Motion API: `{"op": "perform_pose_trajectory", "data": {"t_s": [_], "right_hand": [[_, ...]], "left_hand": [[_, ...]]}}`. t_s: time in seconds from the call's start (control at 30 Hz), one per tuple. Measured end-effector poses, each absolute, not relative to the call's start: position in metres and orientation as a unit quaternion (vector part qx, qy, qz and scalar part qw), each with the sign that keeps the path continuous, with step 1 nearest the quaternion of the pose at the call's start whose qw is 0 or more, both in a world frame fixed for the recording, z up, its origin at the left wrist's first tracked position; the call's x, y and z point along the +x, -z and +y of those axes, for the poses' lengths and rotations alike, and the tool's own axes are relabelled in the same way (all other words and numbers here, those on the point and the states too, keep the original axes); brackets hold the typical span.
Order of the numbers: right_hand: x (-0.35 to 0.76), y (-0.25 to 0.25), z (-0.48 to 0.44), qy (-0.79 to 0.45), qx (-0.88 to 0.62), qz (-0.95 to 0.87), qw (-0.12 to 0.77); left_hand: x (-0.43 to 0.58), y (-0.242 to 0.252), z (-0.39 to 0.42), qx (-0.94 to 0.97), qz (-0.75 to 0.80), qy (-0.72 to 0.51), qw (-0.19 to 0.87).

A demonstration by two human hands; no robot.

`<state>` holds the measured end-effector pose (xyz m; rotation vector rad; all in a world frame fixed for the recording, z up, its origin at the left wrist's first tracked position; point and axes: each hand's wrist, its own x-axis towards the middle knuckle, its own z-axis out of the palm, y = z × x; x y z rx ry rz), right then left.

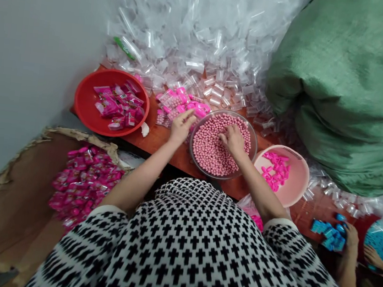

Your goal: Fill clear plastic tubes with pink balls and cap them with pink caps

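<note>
A clear round bowl (192, 155) full of small pink beads (211, 148) stands in front of me. Over its right half is my right hand (234, 140), fingers curled down to the beads; whatever they pinch is hidden. My left hand (181, 127) hovers by the bowl's left rim, its fingers stretched out and slightly apart, with nothing visible in them. Just behind it lies a pile of clear tubes filled with pink beads and fitted with bright pink caps (200, 107). A pale pink basin (296, 180) with loose bright pink plastic pieces (276, 171) stands to the right of the bowl.
A red basin (84, 99) holds pink wrapped packets; more packets (84, 177) fill a torn cardboard box (13, 215). Clear empty tubes (215, 88) heap along the table's back. A big green sack (339, 86) bulges at right. A co-worker's hands (352, 238) are near blue pieces.
</note>
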<state>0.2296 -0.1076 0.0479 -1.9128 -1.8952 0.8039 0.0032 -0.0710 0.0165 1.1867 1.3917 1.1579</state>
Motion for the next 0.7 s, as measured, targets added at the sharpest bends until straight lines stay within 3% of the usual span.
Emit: {"op": "perform_pose_trajectory", "data": {"t_s": [0.13, 0.23, 0.43, 0.53, 0.7], "right_hand": [[0.234, -0.03, -0.101, -0.221, -0.695, -0.679, 0.085], [0.236, -0.026, -0.106, -0.248, -0.697, -0.658, 0.139], [0.247, -0.041, -0.126, -0.536, -0.625, -0.426, 0.375], [0.252, -0.054, -0.139, -0.614, -0.559, -0.38, 0.408], [0.266, -0.065, -0.157, -0.581, -0.524, -0.467, 0.412]], "left_hand": [[-0.018, -0.013, -0.042, 0.535, 0.618, -0.453, 0.356], [-0.009, -0.021, -0.055, 0.594, 0.583, -0.435, 0.344], [0.05, -0.034, -0.104, 0.621, 0.469, -0.337, 0.529], [0.069, -0.032, -0.113, 0.582, 0.43, -0.32, 0.612], [0.082, -0.034, -0.117, 0.529, 0.394, -0.33, 0.676]]}}
